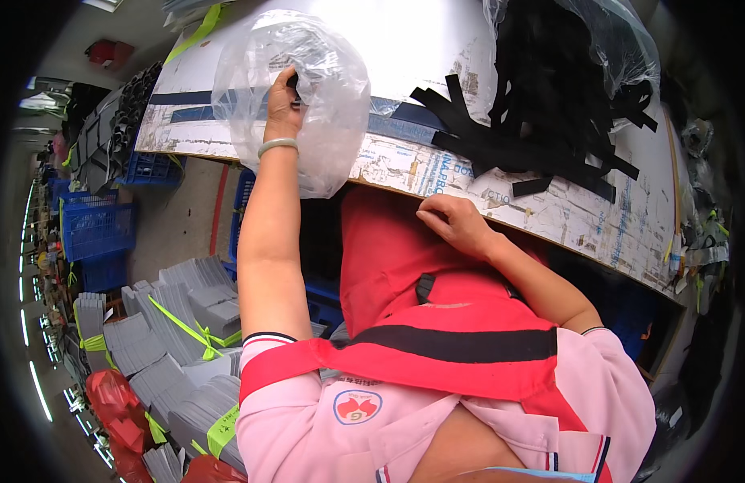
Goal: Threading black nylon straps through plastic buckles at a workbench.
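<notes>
My left hand [284,111], with a pale bangle on the wrist, reaches up to a clear plastic bag [340,121] on the worktable. Its fingers close around a small black piece [294,83], whose kind I cannot make out. Puffed and rounded, the bag hangs partly over the table's near edge. My right hand [461,224] is at that edge in front of my red apron, fingers curled in, with nothing visible in them. Farther right, black straps [541,121] lie in a loose heap, some ends jutting toward me.
The worn white tabletop [404,165] has a dark blue stripe. More clear plastic [618,40] lies by the strap heap. Blue crates [99,228] stand left. Bundled grey sheets [155,354] with yellow-green ties and red bags [119,410] are at lower left.
</notes>
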`<state>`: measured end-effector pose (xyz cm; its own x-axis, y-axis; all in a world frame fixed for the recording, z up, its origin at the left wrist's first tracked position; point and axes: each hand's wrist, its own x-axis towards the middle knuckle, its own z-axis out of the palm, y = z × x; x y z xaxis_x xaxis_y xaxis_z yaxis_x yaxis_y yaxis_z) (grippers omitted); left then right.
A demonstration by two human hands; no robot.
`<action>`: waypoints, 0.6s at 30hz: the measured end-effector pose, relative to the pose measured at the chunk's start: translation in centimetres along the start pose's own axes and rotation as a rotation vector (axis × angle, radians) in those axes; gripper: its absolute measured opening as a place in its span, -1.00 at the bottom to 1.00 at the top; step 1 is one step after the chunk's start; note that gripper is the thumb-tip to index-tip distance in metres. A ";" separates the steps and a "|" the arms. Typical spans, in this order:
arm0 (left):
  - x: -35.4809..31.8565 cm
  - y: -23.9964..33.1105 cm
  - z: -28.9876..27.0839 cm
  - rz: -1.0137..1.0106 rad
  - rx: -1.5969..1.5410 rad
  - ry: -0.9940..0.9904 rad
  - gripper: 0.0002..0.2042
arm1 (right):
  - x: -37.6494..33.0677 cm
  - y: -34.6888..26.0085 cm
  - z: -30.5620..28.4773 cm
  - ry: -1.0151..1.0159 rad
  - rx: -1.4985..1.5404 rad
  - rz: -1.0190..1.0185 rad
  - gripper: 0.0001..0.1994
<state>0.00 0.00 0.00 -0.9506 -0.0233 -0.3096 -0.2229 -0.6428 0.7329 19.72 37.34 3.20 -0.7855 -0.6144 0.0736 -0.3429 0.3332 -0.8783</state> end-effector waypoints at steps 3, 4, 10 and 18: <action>-1.4 -0.9 1.0 0.172 -0.005 0.081 -0.74 | -0.1 0.0 0.1 0.016 -0.018 -0.009 -0.87; -1.5 -1.0 1.5 0.229 -0.008 0.107 -0.76 | 0.0 0.0 0.2 0.025 -0.020 -0.006 -0.87; -0.4 -0.1 1.1 0.118 -0.396 0.192 -0.78 | -0.2 -0.4 0.5 0.028 -0.028 -0.018 -0.88; -2.7 1.1 2.7 -0.036 -0.796 0.031 -0.87 | 0.0 -0.4 0.5 0.037 -0.043 -0.041 -0.88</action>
<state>1.75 1.40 3.28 -0.9368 -0.0057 -0.3498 -0.0212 -0.9971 0.0728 20.13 36.84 3.28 -0.7889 -0.6012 0.1273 -0.3962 0.3392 -0.8532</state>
